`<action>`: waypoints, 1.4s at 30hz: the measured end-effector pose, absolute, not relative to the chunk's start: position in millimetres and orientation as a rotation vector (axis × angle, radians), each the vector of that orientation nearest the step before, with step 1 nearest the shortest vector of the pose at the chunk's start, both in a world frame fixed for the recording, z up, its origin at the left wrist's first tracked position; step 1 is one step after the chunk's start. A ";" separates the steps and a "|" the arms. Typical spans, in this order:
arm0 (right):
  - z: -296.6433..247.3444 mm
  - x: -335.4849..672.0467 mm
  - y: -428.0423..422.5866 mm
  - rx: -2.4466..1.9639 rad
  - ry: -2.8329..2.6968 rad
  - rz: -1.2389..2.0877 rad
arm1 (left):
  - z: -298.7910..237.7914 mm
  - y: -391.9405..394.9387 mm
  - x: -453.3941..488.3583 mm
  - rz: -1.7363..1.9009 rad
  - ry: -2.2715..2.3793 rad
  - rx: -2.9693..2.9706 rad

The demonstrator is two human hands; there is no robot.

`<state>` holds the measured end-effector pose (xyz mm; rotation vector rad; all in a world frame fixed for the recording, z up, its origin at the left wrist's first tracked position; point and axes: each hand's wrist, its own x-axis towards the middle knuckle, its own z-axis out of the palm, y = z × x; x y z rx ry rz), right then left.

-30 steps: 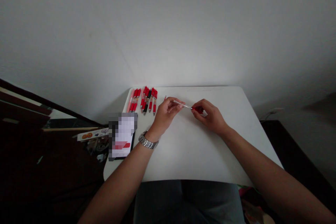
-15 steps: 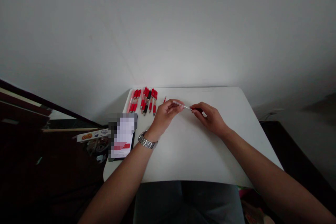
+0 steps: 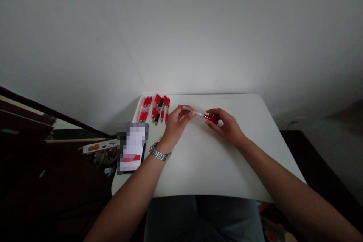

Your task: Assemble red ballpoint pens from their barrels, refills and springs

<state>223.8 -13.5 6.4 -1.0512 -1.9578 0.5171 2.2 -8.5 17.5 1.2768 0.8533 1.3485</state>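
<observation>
My left hand [image 3: 176, 124], with a metal watch [image 3: 160, 152] at the wrist, pinches the clear end of a pen barrel [image 3: 199, 114] between thumb and fingers. The barrel slants down to the right above the white table. At its other end is a red grip [image 3: 210, 118], held between the thumb and fingers of my right hand [image 3: 228, 126]. Whether barrel and grip are fully joined I cannot tell. Left of my left hand lie several red pens [image 3: 146, 107], and a black pen [image 3: 159, 110] is among them.
A phone [image 3: 132, 149] with a blurred screen lies at the left edge of the white table [image 3: 204, 170]. Behind the table rises a grey wall [image 3: 198, 38]. My legs [image 3: 204, 217] are under its front edge. Cluttered items lie on the floor at left.
My right fingers have loosened and shifted, so more of the red grip shows. My left hand has moved slightly left and now mostly covers the thin red piece behind it.
</observation>
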 end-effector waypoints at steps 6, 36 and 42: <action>4.2 224.9 -11.2 -1.100 -1.925 0.483 | 10.4 -6.2 1.1 1.353 0.819 1.219; 13.6 227.1 -15.1 -1.146 -2.018 0.550 | 15.2 -10.7 1.8 1.284 0.790 1.227; 12.9 226.5 -16.3 -1.106 -1.988 0.607 | 12.0 -8.3 1.7 1.317 0.851 1.229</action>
